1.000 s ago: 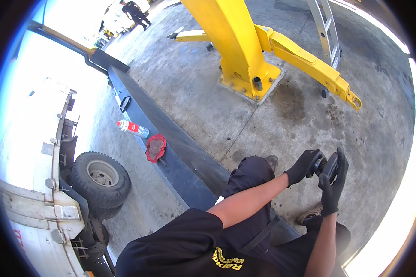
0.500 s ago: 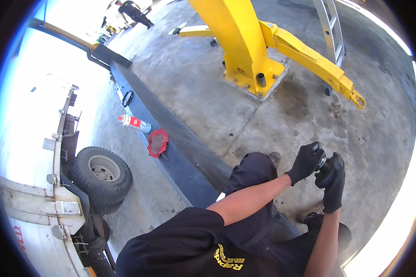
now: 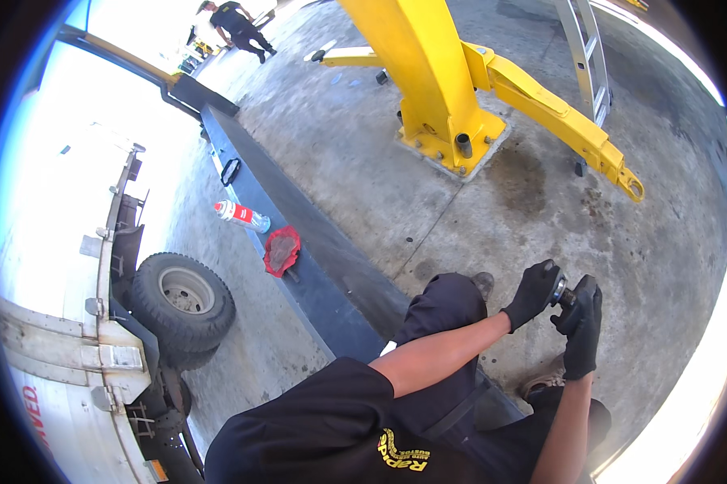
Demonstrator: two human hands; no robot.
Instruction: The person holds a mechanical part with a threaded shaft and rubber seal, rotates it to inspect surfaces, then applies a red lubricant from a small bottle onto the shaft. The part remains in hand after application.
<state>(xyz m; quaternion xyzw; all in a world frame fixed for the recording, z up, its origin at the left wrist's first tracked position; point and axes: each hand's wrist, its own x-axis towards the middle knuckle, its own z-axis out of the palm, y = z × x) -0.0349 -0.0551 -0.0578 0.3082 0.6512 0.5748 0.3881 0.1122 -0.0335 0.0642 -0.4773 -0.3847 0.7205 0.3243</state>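
Both of my hands wear black gloves and meet above the concrete floor at the lower right. My left hand is closed around one end of a small cylindrical metal part with a shiny ring and a dark brownish end. My right hand grips the dark end, its fingers curled up beside the left hand. The gloves cover much of the part, so its exact kind is unclear. Away to the left, a crumpled red cloth with a greyish middle lies on the dark blue bench-like beam.
A white-and-red spray can lies near the cloth, with a black ring-shaped item beyond it. A truck wheel stands left. Ahead is a yellow lift post with a swing arm; beside it, a ladder. A person walks far off.
My hands have shifted slightly down, and more of the part's shiny ring now shows between them. The distant person has moved a little. The whole view has shifted slightly.
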